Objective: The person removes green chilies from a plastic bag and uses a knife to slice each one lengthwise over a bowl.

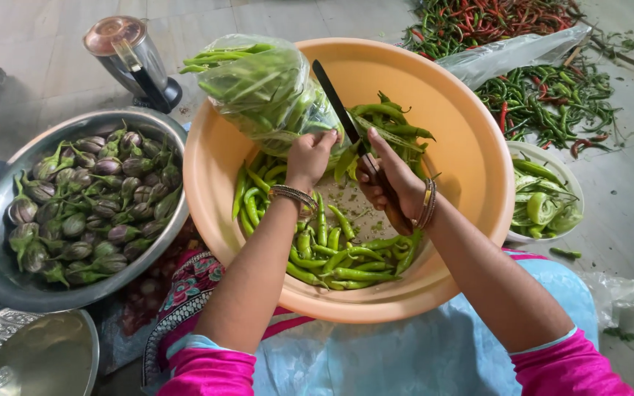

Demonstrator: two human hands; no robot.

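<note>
A large orange plastic basin (471,147) rests on my lap, with several long green chillies (332,253) heaped in its bottom. My left hand (310,158) grips the lower edge of a clear plastic bag of green chillies (258,84) that leans on the basin's far left rim. My right hand (390,180) holds a dark-bladed knife (335,103) by its handle, blade pointing up and away, its edge beside the bag. Bangles circle both wrists.
A steel bowl of small purple-green brinjals (86,202) sits at left, a mixer jar (130,55) behind it. A white bowl of cut green chillies (544,198) stands at right. Loose red and green chillies (544,95) cover the floor at top right. A steel plate (31,356) lies bottom left.
</note>
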